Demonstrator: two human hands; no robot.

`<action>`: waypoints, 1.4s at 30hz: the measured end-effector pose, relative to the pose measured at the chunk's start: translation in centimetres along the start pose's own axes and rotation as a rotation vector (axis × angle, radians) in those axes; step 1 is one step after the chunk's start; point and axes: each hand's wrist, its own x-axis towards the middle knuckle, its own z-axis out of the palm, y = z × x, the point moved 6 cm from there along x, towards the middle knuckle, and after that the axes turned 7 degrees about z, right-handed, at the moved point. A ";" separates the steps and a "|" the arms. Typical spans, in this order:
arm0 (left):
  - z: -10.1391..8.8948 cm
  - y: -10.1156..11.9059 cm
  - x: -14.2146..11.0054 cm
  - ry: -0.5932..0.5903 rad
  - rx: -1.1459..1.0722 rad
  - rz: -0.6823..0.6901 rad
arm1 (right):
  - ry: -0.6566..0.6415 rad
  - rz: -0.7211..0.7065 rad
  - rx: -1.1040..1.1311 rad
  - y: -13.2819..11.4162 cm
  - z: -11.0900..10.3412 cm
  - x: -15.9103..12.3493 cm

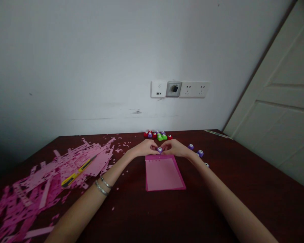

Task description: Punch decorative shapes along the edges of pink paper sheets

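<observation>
A small purple craft punch (159, 150) with a white top sits at the far edge of a darker pink sheet (153, 157). From the left, the fingers of my left hand (145, 148) are curled against the punch. My right hand (176, 148) grips it from the opposite side, thumb and fingers bent in. A lighter pink sheet (163, 174) lies over the darker one, lower down, with small punched marks along its upper edge. What the fingertips do behind the punch is hidden.
Pink paper scraps (53, 172) heap up on the left, with a yellow utility knife (78, 171) on them. Red, green and purple punches (159, 137) stand behind my hands by the wall. More purple punches (200, 153) sit beside my right forearm. Wall sockets (194, 89) are above.
</observation>
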 end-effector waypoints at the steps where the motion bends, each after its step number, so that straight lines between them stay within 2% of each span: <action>1: 0.2 -0.3 0.0 0.005 0.008 -0.007 | 0.010 0.002 -0.009 0.3 -0.1 0.0; 6: 1.6 -1.3 0.0 0.010 -0.016 -0.023 | 0.015 -0.004 -0.066 1.9 0.0 0.0; 14: 3.1 -1.3 -0.1 -0.053 -0.019 -0.020 | -0.018 -0.002 -0.129 3.3 0.7 0.2; 25: 3.2 -1.4 0.0 -0.062 0.018 -0.049 | -0.034 0.011 -0.152 3.4 0.9 0.2; 29: 1.8 -1.8 -0.2 -0.026 0.068 -0.171 | -0.045 0.094 -0.171 3.6 -0.2 -0.1; 32: 1.5 -1.5 -0.7 -0.160 0.114 -0.253 | -0.095 0.182 -0.244 3.4 -0.9 -0.8; 35: 1.6 -0.8 -1.3 -0.284 0.185 -0.318 | -0.150 0.202 -0.291 2.9 -0.7 -1.2; 42: 1.8 0.5 -1.7 -0.374 0.307 -0.414 | -0.158 0.219 -0.310 3.4 0.1 -0.9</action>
